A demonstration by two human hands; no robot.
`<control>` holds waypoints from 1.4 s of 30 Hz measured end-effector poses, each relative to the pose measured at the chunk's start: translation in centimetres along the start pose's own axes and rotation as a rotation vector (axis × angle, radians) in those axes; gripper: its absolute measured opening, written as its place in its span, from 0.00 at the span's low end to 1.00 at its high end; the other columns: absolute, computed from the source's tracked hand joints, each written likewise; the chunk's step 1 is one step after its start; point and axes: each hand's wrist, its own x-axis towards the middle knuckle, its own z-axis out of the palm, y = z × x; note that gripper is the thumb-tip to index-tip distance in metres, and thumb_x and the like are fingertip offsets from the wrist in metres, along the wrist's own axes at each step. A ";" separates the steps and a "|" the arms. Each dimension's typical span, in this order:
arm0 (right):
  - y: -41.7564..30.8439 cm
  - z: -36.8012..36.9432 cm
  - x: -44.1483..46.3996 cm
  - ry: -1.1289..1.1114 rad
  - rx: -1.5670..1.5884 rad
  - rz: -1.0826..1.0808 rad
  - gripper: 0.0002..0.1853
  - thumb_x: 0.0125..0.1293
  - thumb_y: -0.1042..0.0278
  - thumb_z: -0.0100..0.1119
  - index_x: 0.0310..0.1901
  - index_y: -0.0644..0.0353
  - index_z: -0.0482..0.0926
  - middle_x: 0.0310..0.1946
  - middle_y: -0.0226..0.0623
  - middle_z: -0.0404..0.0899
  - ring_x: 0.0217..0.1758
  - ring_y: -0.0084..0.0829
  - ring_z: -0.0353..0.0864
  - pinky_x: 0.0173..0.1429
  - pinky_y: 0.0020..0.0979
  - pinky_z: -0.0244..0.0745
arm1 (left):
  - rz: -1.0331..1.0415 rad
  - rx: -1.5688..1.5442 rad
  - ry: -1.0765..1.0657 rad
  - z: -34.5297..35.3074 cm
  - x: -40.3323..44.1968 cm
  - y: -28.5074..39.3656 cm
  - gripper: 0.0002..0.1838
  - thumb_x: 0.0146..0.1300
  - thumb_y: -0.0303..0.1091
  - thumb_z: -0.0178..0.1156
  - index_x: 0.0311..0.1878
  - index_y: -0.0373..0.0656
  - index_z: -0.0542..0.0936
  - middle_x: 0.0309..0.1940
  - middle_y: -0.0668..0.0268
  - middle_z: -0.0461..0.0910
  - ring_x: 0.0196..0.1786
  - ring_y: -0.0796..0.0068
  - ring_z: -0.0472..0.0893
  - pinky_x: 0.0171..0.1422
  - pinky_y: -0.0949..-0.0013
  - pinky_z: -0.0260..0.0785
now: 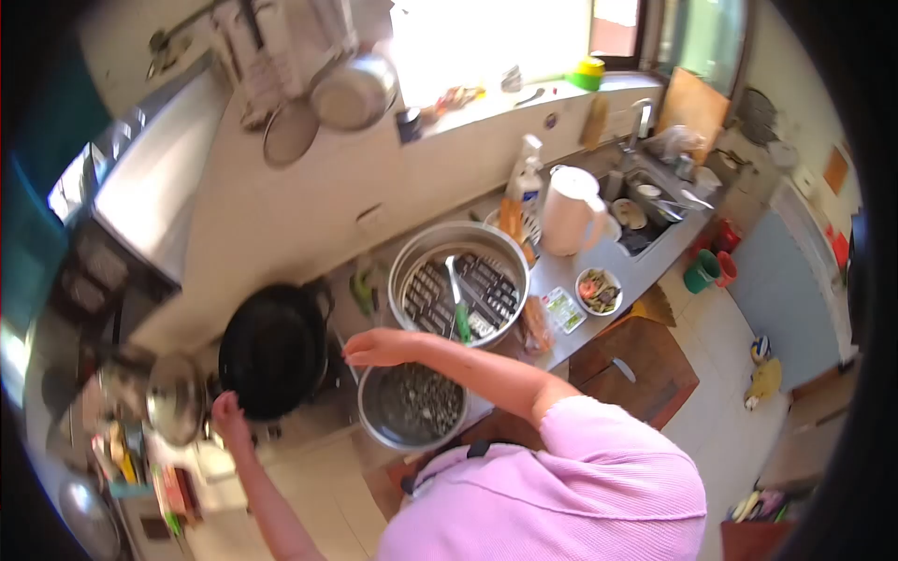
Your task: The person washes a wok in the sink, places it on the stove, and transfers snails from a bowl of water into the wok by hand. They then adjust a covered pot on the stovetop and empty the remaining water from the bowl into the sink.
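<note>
A black wok [273, 351] sits over the stove, with a loop handle showing at its upper right. My left hand [230, 417] is closed at the wok's lower left edge; the fingers appear to grip it there, though the grip is small and blurred. My right hand [382, 347] hovers over the rim of a metal basin [367, 423], fingers stretched toward the wok and nothing visible in them. Inside the basin lie many small greyish pieces [432, 400], too small to name. Behind it stands a large steamer pot [400, 271] with a green-handled utensil [456, 290] lying in it.
A pink pitcher [568, 210], a bowl of scraps [599, 291] and a spray bottle [528, 178] stand on the counter. Beyond is a sink [645, 217] with dishes. A metal lid [175, 397] sits left of the wok. A brown wooden box [645, 365] stands below the counter.
</note>
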 end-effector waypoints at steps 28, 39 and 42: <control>20.3 14.2 -4.9 0.222 -0.954 0.278 0.33 0.48 0.61 0.62 0.60 0.48 0.67 0.66 0.45 0.53 0.68 0.56 0.49 0.56 0.65 0.60 | 0.139 0.532 -0.631 22.3 -21.8 -3.0 0.31 0.60 0.45 0.54 0.65 0.45 0.62 0.67 0.43 0.50 0.68 0.44 0.54 0.68 0.49 0.51; 15.1 10.5 -11.0 0.727 -0.366 0.150 0.17 0.54 0.78 0.54 0.47 0.65 0.73 0.49 0.54 0.71 0.53 0.52 0.70 0.56 0.40 0.68 | 0.590 0.924 -1.174 23.0 -23.6 0.9 0.45 0.51 0.67 0.54 0.70 0.58 0.53 0.72 0.53 0.38 0.73 0.50 0.39 0.65 0.31 0.36; 16.0 11.0 -11.0 0.859 -0.394 -0.045 0.15 0.54 0.80 0.52 0.45 0.65 0.74 0.46 0.51 0.73 0.51 0.50 0.72 0.54 0.39 0.69 | 0.513 1.000 -0.972 24.8 -22.1 -2.2 0.45 0.51 0.66 0.54 0.69 0.58 0.54 0.72 0.53 0.37 0.73 0.51 0.37 0.65 0.31 0.35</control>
